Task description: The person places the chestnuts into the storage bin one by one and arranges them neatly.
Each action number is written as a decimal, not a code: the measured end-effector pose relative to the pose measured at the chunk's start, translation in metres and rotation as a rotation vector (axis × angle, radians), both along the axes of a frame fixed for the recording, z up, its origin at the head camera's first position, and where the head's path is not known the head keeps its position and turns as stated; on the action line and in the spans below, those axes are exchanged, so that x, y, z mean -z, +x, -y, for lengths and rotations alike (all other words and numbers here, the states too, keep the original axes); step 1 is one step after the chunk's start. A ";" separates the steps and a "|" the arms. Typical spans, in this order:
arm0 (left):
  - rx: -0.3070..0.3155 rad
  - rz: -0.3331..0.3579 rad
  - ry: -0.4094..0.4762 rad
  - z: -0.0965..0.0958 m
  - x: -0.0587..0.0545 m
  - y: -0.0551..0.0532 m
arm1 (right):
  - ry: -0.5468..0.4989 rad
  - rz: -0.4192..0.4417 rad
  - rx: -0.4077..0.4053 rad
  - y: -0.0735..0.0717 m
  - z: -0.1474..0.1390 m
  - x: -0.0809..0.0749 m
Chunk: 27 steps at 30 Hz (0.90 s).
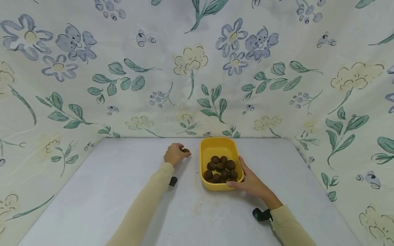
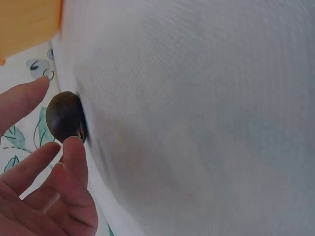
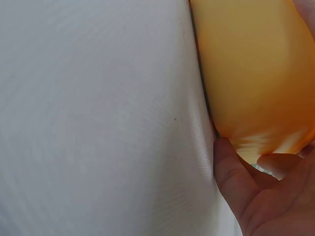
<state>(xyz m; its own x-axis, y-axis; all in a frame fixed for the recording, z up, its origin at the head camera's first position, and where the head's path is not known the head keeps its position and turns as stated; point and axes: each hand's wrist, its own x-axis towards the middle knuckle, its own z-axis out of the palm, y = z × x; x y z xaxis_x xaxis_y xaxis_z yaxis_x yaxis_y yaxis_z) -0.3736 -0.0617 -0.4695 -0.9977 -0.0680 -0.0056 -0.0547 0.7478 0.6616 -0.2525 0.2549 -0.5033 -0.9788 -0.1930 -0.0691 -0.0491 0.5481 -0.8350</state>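
A round brown ball (image 1: pixel 185 150) sits on the white table, left of the yellow container (image 1: pixel 218 151). My left hand (image 1: pixel 174 154) is at this ball. In the left wrist view, fingertips touch the lower side of the ball (image 2: pixel 65 116), while the thumb stands apart from it. Several similar brown balls (image 1: pixel 220 167) lie in the container, mostly in its near half. My right hand (image 1: pixel 253 181) holds the container by its near right corner, with the thumb at the front. In the right wrist view, fingers press against the outer wall of the container (image 3: pixel 256 64).
A white cloth-like surface covers the table (image 1: pixel 197 218). Behind it and at both sides hangs a flower-patterned sheet (image 1: pixel 191 68). Small dark specks and faint brownish smudges mark the table in front of the container. Black camera mounts (image 1: pixel 261 214) are at both wrists.
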 end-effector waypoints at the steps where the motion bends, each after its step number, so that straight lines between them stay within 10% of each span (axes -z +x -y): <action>1: 0.004 0.005 -0.009 0.000 0.001 0.000 | -0.004 0.000 -0.001 0.000 0.000 0.000; 18: 0.017 -0.026 -0.142 -0.004 0.007 -0.006 | 0.003 0.003 0.013 0.001 0.002 -0.001; 27: 0.074 -0.004 0.046 0.005 0.005 -0.001 | 0.004 -0.007 0.008 0.001 0.002 -0.004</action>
<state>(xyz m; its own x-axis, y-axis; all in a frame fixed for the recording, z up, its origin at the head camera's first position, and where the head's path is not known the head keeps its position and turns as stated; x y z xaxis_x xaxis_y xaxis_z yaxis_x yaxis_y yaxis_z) -0.3746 -0.0670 -0.4749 -1.0000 0.0064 -0.0031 0.0024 0.7182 0.6958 -0.2510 0.2528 -0.4998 -0.9807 -0.1851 -0.0630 -0.0507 0.5518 -0.8324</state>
